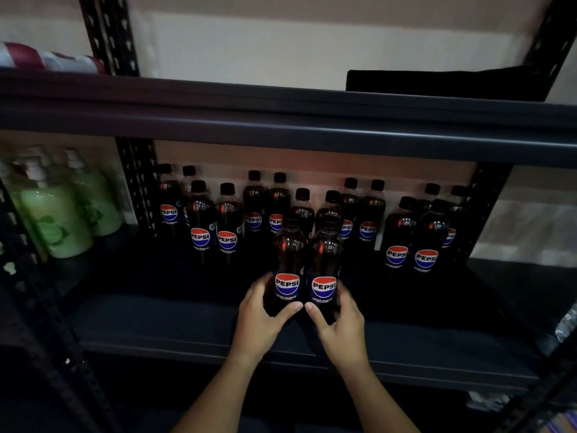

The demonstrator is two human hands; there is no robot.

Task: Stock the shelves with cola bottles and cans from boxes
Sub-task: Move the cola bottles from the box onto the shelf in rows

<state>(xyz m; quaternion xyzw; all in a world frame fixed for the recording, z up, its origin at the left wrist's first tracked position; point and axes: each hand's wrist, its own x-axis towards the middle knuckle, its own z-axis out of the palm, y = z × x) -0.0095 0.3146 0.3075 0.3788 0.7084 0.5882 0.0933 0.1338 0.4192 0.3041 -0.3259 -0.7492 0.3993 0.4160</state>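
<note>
A person's two bare forearms reach up from the bottom of the view onto a dark metal shelf (156, 320). The left hand (260, 320) curls around the lower part of one cola bottle (288, 270), thumb across its front just under the red, white and blue label. The right hand (338, 323) grips a second cola bottle (324, 270) the same way. The two bottles stand upright, touching side by side near the middle of the shelf, and the two thumb tips almost meet between them. Behind them stand more black-capped cola bottles in paired rows — one group at the left (215, 223), one directly behind the held pair (315, 210), one at the right (412, 235). Past the perforated upright on the left stand pale green pump bottles (62, 210). An upper shelf edge (281, 120) crosses the view above.
</note>
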